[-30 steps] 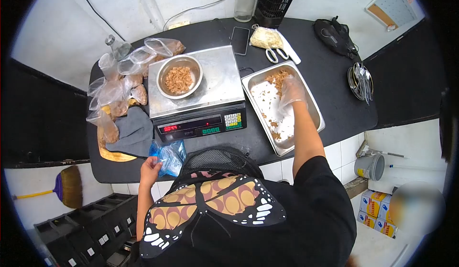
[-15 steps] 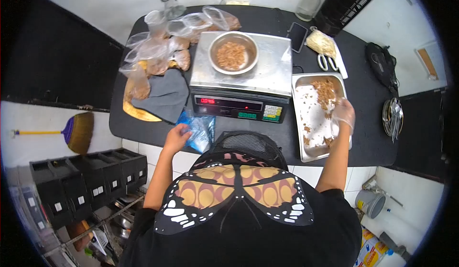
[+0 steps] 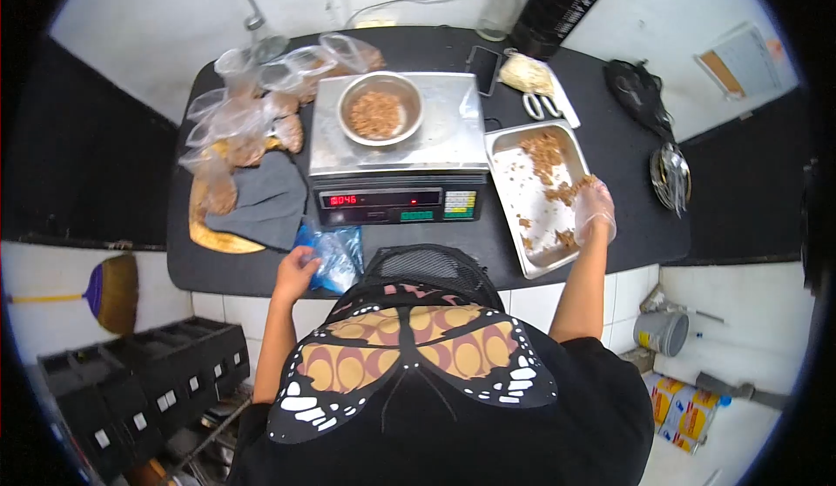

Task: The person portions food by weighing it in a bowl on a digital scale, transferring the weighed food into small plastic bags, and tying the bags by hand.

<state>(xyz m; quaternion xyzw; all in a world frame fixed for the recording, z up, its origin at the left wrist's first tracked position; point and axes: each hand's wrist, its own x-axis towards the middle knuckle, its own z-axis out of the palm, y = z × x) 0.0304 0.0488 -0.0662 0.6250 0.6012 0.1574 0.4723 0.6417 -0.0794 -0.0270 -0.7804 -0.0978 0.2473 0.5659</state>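
While the gloved right hand reaches into the tray, the left sits at the blue bag

Nearest is the black shirt (image 3: 409,434) with its butterfly print, then a black mesh item (image 3: 427,264) at the table edge. The left hand (image 3: 299,268) has its fingers bent at the side of the blue bag (image 3: 340,261); whether they grip it, I cannot tell. The right hand (image 3: 594,207), in a clear glove, is over the right side of the metal tray (image 3: 524,199), fingers curled, crumbly brown food (image 3: 544,155) at their tips — how tightly they close is unclear. More of that food lies scattered in the tray and fills part of the steel bowl (image 3: 406,96) on the scale (image 3: 448,133), its red digits lit. To the left are a grey mitt (image 3: 261,199) and clear bags (image 3: 239,120). Farther back — phone (image 3: 483,70), white-handled scissors (image 3: 542,105), glass bottle (image 3: 498,17).
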